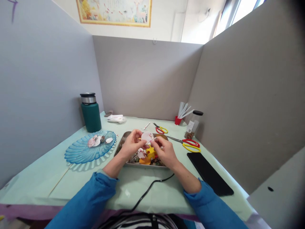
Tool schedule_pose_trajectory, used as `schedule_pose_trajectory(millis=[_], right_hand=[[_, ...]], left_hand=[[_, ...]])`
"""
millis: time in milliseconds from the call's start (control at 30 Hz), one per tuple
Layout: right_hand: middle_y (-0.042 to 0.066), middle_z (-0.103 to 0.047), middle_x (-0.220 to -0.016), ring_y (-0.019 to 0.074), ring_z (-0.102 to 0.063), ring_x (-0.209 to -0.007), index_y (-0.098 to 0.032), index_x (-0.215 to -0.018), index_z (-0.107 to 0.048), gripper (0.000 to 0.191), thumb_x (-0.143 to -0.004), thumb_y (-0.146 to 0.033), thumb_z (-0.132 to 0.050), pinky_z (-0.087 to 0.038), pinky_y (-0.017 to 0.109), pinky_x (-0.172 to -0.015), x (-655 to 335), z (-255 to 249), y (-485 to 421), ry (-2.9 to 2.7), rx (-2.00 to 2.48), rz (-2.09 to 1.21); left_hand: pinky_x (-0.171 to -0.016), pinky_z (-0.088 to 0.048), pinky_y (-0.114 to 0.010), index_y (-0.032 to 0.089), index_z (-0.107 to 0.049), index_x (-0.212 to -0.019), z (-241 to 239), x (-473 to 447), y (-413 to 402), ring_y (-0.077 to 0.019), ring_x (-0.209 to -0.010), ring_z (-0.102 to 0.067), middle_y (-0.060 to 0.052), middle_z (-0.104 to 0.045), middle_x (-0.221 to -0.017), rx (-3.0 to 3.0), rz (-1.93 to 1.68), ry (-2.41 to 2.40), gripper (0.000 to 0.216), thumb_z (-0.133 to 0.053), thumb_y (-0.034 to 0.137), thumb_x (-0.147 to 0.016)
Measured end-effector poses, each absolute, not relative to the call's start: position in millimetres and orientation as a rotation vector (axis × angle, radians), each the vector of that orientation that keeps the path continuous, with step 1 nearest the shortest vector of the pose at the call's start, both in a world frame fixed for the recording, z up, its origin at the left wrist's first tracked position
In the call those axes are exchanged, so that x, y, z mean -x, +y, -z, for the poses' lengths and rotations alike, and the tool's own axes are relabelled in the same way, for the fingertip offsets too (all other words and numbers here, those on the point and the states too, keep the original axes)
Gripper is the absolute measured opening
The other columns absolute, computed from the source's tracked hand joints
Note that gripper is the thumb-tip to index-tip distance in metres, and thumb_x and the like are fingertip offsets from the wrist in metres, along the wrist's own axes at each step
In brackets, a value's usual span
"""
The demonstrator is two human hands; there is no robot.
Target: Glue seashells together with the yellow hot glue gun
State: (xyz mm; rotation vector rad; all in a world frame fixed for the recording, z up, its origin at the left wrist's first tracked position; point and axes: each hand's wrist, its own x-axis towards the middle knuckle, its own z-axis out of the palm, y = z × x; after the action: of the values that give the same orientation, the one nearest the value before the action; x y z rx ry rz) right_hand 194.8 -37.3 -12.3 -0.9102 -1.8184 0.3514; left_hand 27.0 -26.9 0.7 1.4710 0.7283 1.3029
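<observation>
Both my hands meet over a metal tray [133,165] and grip one pale, pinkish-white seashell [147,137] between them. My left hand [132,142] pinches the shell's left edge. On its right side, the fingertips of my right hand [165,152] press near the lower edge. Below the hands the tray holds a yellow piece [150,152], an orange piece [144,161], a pink-and-white shell [141,153] and small dark bits. Part of the tray is hidden by my hands. To the left, a blue scalloped plate [78,155] carries several shells [95,141].
A green bottle [91,116] stands behind the plate. Two pairs of scissors [190,143] [161,129], a red cup of white sticks [178,120], a lidded jar [193,125] and a black slab [209,173] lie rightward. A black cable [147,190] crosses the front; grey partitions [147,76] surround the table.
</observation>
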Motion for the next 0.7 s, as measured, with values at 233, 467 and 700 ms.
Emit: schedule_pose_trajectory(millis=[233, 467, 700], right_hand=[[-0.002, -0.052, -0.064, 0.0108, -0.047, -0.059, -0.017, -0.072, -0.053, 0.025, -0.090, -0.035, -0.048, -0.035, 0.023, -0.059, -196.3, 15.4, -36.0, -1.844, 0.944, -0.314], [-0.001, -0.054, -0.064, 0.0103, -0.047, -0.058, -0.017, -0.075, -0.058, 0.023, -0.089, -0.034, -0.050, -0.037, 0.022, -0.058, -196.3, 15.0, -35.6, -1.775, 0.884, -0.346], [0.000, -0.057, -0.065, 0.0111, -0.049, -0.058, -0.018, -0.076, -0.058, 0.022, -0.088, -0.034, -0.051, -0.039, 0.023, -0.058, -196.4, 12.3, -37.5, -1.792, 0.875, -0.360]], left_hand=[[-0.051, -0.043, -0.018, 0.014, -0.063, -0.098, -1.0, -24.6, -27.2, -0.0092, -0.060, -0.055, -0.003, -0.063, -0.079, -1.747, -1.351, 0.899, 0.029, -0.063, 0.034, -0.077], [-0.042, -0.045, -0.021, 0.017, -0.052, -0.094, 1.1, -25.4, -28.4, -0.0085, -0.043, -0.053, 0.003, -0.058, -0.067, -1.640, -1.180, 0.792, 0.029, -0.063, 0.037, -0.077], [-0.043, -0.047, -0.021, 0.015, -0.062, -0.094, 2.1, -24.5, -28.5, -0.0126, -0.049, -0.059, -0.002, -0.064, -0.071, -1.608, -1.158, 0.850, 0.032, -0.068, 0.037, -0.071]])
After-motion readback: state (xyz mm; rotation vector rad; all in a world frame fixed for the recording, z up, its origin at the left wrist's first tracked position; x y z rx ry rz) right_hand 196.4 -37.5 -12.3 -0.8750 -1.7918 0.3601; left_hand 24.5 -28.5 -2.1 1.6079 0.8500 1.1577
